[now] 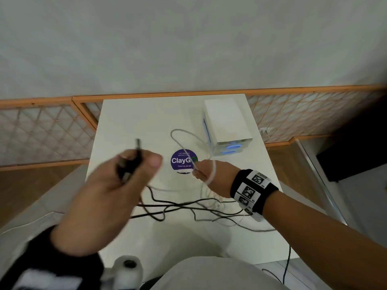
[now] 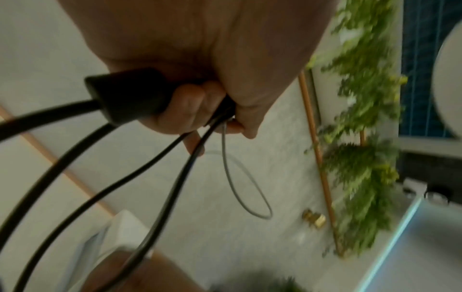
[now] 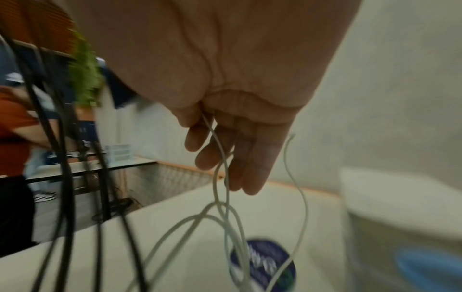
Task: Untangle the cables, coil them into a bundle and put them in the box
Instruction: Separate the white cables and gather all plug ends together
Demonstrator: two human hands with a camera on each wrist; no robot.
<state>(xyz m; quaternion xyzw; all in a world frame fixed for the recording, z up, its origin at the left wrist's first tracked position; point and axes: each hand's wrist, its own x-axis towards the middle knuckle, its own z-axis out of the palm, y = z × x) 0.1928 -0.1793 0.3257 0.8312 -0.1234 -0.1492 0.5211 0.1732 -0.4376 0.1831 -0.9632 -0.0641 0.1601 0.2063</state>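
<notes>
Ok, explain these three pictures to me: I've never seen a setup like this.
No machine here: a person wears three cameras. The big picture comes from the head, looking down at a white table. The other two come from the wrists, looking along each hand. The left hand grips a black cable near its plug. The right hand pinches a thin white cable. More cable lies tangled on the table, beside a round purple sticker and a white box.

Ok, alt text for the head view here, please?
Left hand grips a black cable and right hand holds a white cable, both raised above a white table. Tangled strands trail across it, near a white box.
</notes>
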